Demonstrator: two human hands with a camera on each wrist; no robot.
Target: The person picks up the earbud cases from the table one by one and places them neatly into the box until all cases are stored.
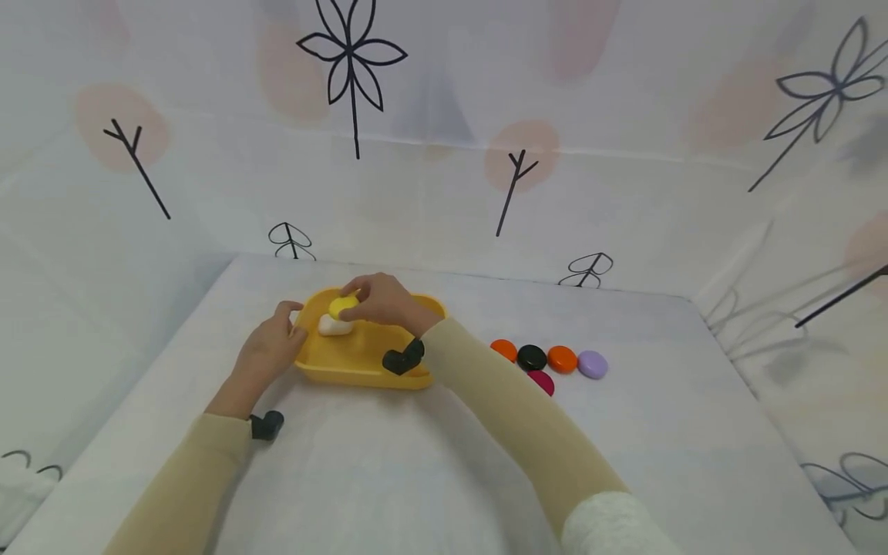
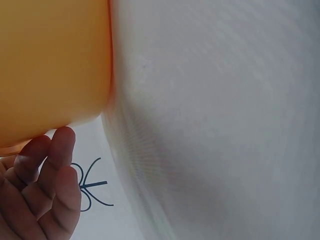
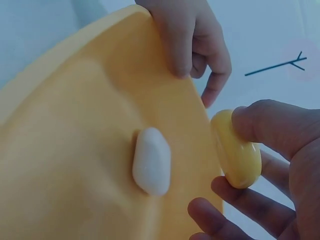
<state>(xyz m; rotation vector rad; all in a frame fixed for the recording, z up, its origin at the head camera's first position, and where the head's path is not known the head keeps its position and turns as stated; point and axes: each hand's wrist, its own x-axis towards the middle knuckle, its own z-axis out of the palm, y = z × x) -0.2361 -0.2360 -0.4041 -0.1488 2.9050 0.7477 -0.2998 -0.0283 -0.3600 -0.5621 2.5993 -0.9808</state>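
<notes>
Over the left part of a yellow plastic tub [image 1: 364, 378], my right hand [image 1: 386, 300] pinches a glossy yellow rounded disc [image 3: 235, 150] between thumb and fingers. Inside the tub, just below the disc, lies a smooth white stone-like piece [image 3: 152, 162]. My left hand [image 1: 267, 347] holds the tub's left end by the rim, its thumb on the inner side and its fingers outside, as the right wrist view shows. The left wrist view has those fingers against the tub's outer wall [image 2: 55, 65].
Right of the tub on the white-covered table lie several glossy discs: two orange [image 1: 562, 359], one black [image 1: 532, 358], one lilac [image 1: 593, 364] and one dark red [image 1: 542, 383]. My right sleeve [image 1: 513, 416] partly hides some. A patterned cloth backdrop [image 1: 430, 200] rises behind.
</notes>
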